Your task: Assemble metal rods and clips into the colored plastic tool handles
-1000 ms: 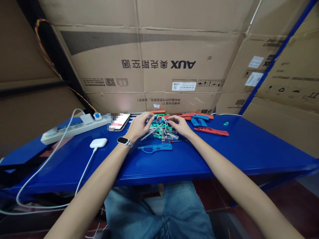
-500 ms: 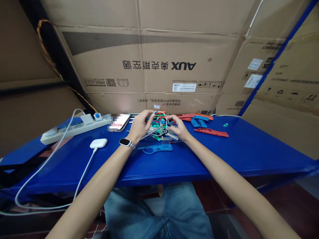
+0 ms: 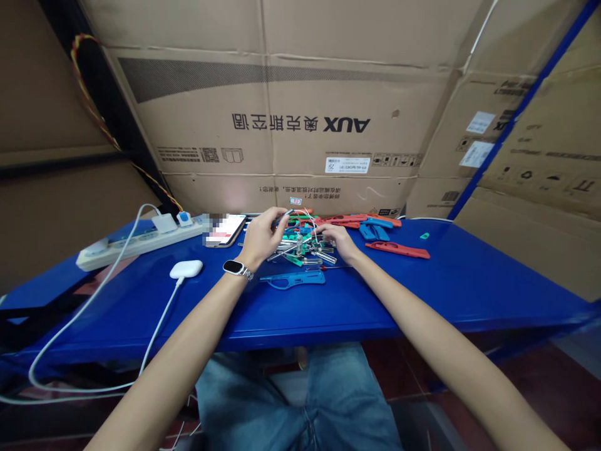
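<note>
My left hand (image 3: 263, 235), with a watch on its wrist, pinches a small dark part (image 3: 288, 212) from which a thin white wire (image 3: 307, 216) arcs to the right. The fingers of my right hand (image 3: 339, 241) are drawn together at the right side of the heap, close to the wire; what they hold is hidden. Between and below both hands lies a heap of clear tanks (image 3: 327, 255), green pieces and thin metal rods, apparently parts of stick lighters. A blue lighter casing (image 3: 300, 279) lies in front of the heap.
Red and blue casings (image 3: 374, 232) are piled at the right, with a red casing (image 3: 398, 250) nearer me and a small green piece (image 3: 424, 236) beyond. At the left are a phone (image 3: 228, 230), a power strip (image 3: 141, 243) and a white earbud case (image 3: 186, 269). Cardboard (image 3: 300, 81) walls the back.
My right hand has shifted slightly, its fingers drawing closer together near the heap. The white wire's loop has changed shape. My left hand has barely moved and keeps the dark part.
</note>
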`<state>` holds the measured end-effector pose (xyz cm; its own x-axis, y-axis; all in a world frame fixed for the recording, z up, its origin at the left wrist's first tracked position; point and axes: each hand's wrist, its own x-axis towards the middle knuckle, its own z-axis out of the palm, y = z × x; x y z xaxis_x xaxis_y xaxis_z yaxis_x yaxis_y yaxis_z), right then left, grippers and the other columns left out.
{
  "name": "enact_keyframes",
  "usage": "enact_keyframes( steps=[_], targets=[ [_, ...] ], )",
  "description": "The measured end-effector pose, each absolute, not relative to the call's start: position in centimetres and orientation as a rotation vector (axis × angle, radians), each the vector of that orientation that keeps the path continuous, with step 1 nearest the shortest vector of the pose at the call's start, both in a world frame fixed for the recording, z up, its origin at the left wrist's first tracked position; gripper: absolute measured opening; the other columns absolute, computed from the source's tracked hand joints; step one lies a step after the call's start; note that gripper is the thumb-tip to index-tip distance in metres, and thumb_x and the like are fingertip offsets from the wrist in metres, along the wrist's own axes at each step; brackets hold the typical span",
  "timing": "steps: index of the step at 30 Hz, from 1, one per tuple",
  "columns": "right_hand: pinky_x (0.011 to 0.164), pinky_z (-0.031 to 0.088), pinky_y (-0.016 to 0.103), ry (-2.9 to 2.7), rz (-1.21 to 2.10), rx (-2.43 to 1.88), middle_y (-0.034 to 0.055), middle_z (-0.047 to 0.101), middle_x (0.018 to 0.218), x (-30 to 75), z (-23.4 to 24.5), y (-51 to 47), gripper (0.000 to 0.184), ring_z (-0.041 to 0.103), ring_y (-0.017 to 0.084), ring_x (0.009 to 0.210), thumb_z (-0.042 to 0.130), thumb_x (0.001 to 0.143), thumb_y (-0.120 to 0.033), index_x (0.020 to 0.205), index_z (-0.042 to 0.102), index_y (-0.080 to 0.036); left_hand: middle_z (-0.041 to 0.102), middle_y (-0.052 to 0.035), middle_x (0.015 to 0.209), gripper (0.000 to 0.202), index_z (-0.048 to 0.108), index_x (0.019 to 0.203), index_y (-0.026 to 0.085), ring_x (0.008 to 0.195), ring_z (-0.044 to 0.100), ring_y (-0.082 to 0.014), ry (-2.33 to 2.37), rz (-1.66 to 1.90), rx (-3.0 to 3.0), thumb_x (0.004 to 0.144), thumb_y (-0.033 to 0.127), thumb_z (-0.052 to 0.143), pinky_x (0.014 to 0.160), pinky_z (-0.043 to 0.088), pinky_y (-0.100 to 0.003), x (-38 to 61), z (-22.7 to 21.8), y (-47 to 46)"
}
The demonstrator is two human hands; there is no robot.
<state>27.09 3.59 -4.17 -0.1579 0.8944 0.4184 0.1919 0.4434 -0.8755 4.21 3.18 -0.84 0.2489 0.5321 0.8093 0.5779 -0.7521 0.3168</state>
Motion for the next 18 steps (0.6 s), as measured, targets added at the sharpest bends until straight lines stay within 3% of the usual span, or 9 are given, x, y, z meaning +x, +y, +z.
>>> enact_keyframes(
  steps=[4,12,15,18],
  targets=[
    [0.080,0.049,0.034,-1.680,0.691,-0.935,0.0037,0.072,0.086,26.3,-4.3,3.4,0.022,0.065,0.022,0.083,0.069,0.071,-0.040,0.080,0.071,-0.020,0.073,-0.0063,0.092,0.023,0.065,0.105,0.018,0.074,0.065,-0.0161,-1.079,-1.542,-2.487,0.100,0.034,0.050,0.068,0.048,-0.028,4.4,-0.8,3.0],
    [0.065,0.042,0.029,-1.695,0.532,-0.979,-0.0004,0.060,0.066,25.0,-4.3,2.6,0.035,0.055,0.017,0.066,0.062,0.082,-0.051,0.075,0.070,-0.017,0.072,-0.0050,0.086,0.024,0.065,0.106,0.018,0.068,0.063,-0.0160,-1.099,-1.460,-2.494,0.100,0.034,0.049,0.064,0.044,-0.027,4.9,-1.1,2.8],
    [0.071,0.044,0.031,-1.686,0.500,-0.999,0.0010,0.063,0.073,25.0,-4.3,2.6,0.031,0.058,0.019,0.073,0.061,0.083,-0.048,0.080,0.069,-0.019,0.072,-0.0051,0.085,0.024,0.065,0.105,0.018,0.069,0.063,-0.0167,-1.109,-1.433,-2.491,0.100,0.035,0.048,0.063,0.043,-0.028,5.0,-1.2,2.8],
    [0.082,0.046,0.034,-1.672,0.409,-1.000,0.0049,0.066,0.091,25.4,-4.4,2.8,0.021,0.060,0.022,0.088,0.063,0.076,-0.034,0.092,0.065,-0.020,0.072,-0.0054,0.086,0.024,0.065,0.106,0.019,0.071,0.064,-0.0174,-1.138,-1.417,-2.470,0.100,0.036,0.048,0.064,0.043,-0.028,5.0,-1.2,2.8]
  ],
)
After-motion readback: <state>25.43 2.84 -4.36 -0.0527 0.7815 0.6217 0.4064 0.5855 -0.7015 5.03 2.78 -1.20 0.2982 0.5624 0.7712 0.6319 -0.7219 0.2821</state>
